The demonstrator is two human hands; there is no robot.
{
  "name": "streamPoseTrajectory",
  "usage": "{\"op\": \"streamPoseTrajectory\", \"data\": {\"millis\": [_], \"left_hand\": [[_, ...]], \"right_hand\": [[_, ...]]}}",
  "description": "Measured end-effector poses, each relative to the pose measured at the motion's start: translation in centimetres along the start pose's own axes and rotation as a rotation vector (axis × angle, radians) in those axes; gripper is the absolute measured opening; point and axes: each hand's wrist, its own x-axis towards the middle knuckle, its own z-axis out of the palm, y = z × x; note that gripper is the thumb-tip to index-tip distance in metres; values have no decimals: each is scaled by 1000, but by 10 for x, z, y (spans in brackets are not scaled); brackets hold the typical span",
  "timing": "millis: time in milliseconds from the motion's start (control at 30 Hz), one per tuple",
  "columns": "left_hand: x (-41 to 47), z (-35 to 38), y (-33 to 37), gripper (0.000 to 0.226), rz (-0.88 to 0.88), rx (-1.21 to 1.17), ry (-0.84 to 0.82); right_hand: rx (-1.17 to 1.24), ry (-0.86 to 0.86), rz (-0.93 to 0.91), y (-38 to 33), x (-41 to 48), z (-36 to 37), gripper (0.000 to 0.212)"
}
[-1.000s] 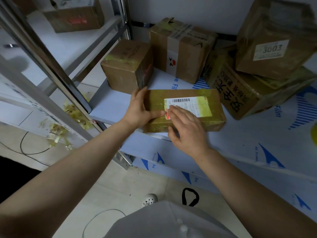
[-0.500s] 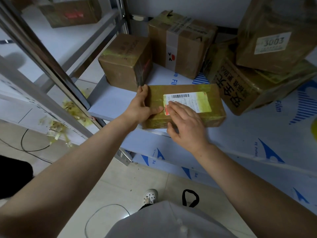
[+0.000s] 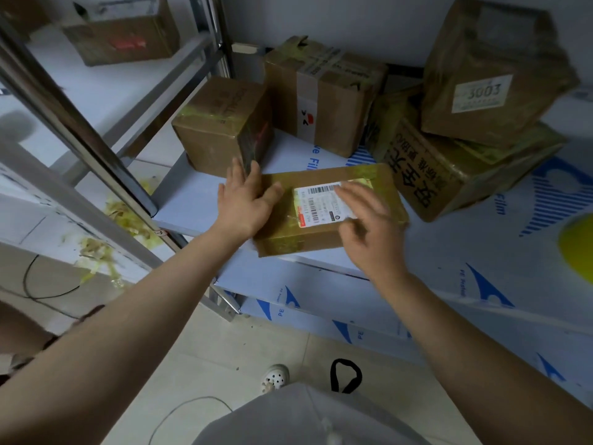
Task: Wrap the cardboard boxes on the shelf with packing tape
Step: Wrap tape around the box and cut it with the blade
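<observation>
Two-handed: rested left hand (image 3: 247, 200), fingers spread, on left end of flat taped box (image 3: 288, 242); held right hand (image 3: 372, 232), fingers loosely spread, over its shipping label (image 3: 316, 203).

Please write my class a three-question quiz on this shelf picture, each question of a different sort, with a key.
1. True or false: the left hand touches the left end of the flat labelled box.
2. Which number is printed on the sticker of the top right box? A 3003; B 2001; C 5050.
3. Short answer: is the right hand holding anything?
Key: 1 true; 2 A; 3 no, its fingers are spread over the box and grip nothing.
</observation>
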Motion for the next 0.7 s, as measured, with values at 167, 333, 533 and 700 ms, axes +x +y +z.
{"op": "streamPoseTrajectory", "data": {"millis": [167,333,533,700], "left_hand": [[-5,10,29,115,355,450,-130],[6,28,43,135,403,676,-318],[4,27,51,143,466,650,-428],[-4,21,50,147,743,688,-281]], "right_hand": [[-20,41,533,35,3,-36,62],[287,34,621,26,-12,-38,43],[479,84,660,16,-32,-46,35],[558,57,711,22,-6,-69,41]]}}
